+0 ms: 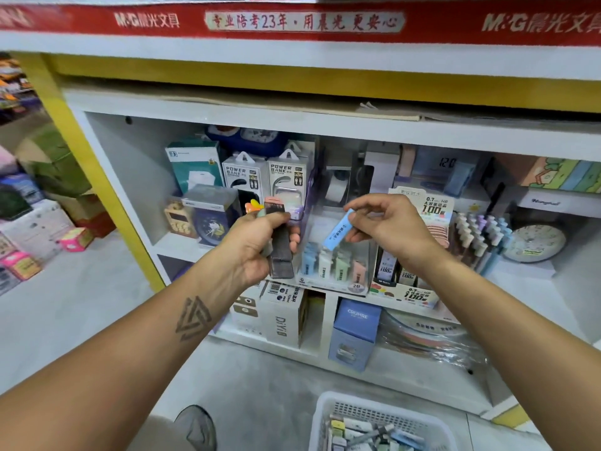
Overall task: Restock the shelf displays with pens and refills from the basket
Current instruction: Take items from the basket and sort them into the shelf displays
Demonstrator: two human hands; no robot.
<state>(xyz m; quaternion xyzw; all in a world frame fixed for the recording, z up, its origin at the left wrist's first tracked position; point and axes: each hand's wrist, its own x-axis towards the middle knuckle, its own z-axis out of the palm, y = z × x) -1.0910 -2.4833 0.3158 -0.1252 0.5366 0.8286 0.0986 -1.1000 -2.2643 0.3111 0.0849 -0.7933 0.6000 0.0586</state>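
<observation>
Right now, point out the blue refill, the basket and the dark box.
blue refill (338, 230), head view, middle of its face
basket (328, 405), head view, its left rim
dark box (281, 252), head view, its front face

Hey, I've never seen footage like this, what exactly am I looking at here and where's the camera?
There is no machine here: these are a person's two bare hands, filmed by one wide-angle camera worn on the head, looking forward and down. The person faces a shop shelf of stationery. The left hand grips a bundle of small packs, the front one dark. The right hand pinches a blue refill case above a clear display box that holds similar pastel cases. On the floor below stands a white basket with more packs to put out.
</observation>
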